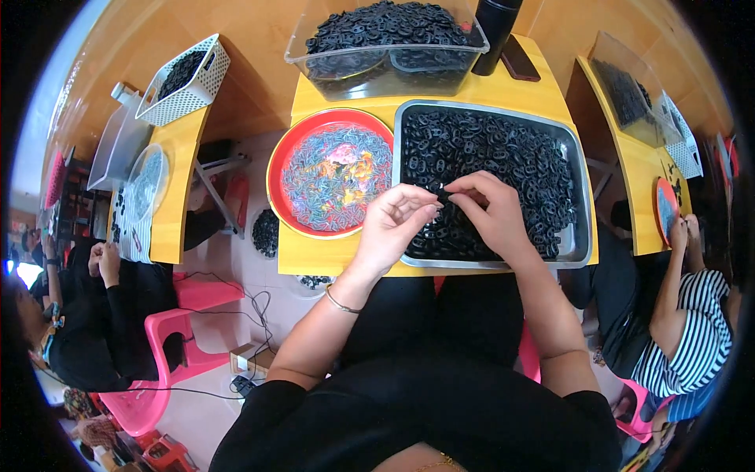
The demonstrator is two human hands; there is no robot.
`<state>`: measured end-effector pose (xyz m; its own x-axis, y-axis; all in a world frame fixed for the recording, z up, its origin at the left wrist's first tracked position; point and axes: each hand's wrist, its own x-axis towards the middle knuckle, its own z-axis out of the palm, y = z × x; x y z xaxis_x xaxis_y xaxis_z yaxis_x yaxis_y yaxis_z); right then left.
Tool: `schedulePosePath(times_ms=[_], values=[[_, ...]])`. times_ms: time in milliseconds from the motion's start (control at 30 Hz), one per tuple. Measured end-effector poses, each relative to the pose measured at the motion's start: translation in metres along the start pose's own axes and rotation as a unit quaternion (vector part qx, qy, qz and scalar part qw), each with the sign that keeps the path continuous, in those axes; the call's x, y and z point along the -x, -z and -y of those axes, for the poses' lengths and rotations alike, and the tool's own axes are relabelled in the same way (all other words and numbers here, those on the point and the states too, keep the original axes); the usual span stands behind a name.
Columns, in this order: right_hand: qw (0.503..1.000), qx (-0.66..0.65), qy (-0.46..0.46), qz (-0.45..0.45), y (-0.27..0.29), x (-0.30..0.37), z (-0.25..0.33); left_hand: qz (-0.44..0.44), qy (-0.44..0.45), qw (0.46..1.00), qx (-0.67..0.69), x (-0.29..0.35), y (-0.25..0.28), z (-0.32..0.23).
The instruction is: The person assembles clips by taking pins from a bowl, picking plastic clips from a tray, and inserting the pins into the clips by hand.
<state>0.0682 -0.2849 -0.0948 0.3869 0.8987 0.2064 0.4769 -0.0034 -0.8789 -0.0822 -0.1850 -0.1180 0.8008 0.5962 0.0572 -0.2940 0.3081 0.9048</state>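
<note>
Yellow tables [174, 208] and pink plastic chairs [208, 293] stand on pale floor [224, 258] beside orange-brown walls [255, 63].

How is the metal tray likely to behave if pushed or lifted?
The metal tray would probably feel heavy, since black pieces cover most of its floor. Being wide and low, it seems likelier to slide than tip. Those loose black pieces would probably shift if it were tilted.

Black pieces [511, 173], floral red tray [277, 177], yellow table [314, 256]

Shiny metal tray [568, 240], plastic-looking pieces [503, 149] (faintly glossy), smooth plate [277, 173]
</note>
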Motion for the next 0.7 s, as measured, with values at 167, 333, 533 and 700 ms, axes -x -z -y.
schedulePosePath(times_ms=[167, 333, 533, 700], values=[[0.979, -0.183, -0.055, -0.07, -0.008, 0.026, -0.006, -0.009, -0.001, 0.999, -0.032, -0.005, -0.009, 0.009], [0.971, -0.214, -0.031, -0.098, -0.014, 0.032, -0.013, -0.02, -0.016, 0.998, -0.049, -0.004, -0.012, 0.013], [0.978, -0.189, -0.027, -0.09, -0.013, 0.034, -0.01, -0.032, -0.042, 0.991, -0.124, 0.004, -0.015, 0.014], [0.979, -0.183, -0.016, -0.088, -0.015, 0.034, -0.011, -0.028, -0.048, 0.991, -0.119, 0.006, -0.013, 0.015]])
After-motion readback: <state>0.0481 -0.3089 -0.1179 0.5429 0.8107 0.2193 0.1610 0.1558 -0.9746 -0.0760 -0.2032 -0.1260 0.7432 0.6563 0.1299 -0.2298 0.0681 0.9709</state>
